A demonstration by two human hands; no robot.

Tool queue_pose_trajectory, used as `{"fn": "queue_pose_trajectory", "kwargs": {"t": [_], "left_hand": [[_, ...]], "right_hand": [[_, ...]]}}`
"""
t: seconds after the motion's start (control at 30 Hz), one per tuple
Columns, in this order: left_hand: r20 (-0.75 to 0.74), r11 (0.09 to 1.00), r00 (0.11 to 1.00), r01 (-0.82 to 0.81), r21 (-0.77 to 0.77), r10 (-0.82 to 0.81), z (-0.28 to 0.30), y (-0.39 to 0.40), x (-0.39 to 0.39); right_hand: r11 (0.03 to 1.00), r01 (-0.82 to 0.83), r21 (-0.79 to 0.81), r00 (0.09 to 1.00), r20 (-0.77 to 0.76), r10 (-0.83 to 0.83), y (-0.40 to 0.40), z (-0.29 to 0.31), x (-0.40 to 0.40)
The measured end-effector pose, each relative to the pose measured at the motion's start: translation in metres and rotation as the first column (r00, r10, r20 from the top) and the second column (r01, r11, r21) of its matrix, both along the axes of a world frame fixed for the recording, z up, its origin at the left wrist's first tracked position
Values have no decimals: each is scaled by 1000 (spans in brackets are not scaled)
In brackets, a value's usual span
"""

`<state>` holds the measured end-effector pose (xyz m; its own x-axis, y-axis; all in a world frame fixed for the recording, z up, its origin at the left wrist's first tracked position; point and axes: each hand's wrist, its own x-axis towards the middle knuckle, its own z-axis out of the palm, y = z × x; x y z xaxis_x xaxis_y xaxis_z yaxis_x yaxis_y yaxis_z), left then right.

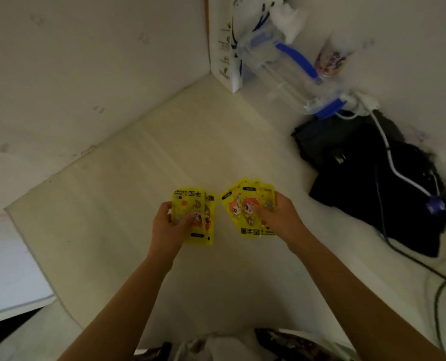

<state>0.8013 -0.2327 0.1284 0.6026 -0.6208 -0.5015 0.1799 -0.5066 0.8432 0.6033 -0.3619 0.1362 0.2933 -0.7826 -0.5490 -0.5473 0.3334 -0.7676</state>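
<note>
The pale surface [180,142] carries 1 black cloth heap [360,186], 1 clear blue-handled container [287,74] and 1 dark cable [436,298].

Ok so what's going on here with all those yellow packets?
A person holds small yellow cartoon-printed packets in both hands above a pale mat. The left hand grips a small stack of packets, thumb on top. The right hand pinches a fanned bunch of packets. The two lots are apart, not touching. A black bag with a white cable across it lies off to the right.
</note>
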Motion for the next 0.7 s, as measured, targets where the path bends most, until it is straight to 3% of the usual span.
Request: {"fn": "queue_pose_trajectory", "kwargs": {"t": [0.4, 0.7], "left_hand": [[-32, 971, 971, 235, -46, -236, 10, 100, 6], [5, 865, 866, 500, -40, -501, 21, 134, -17]], "right_hand": [[919, 395, -10, 918, 33, -395, 177, 21, -16], [782, 620, -57, 784, 70, -617, 263, 42, -40]]}}
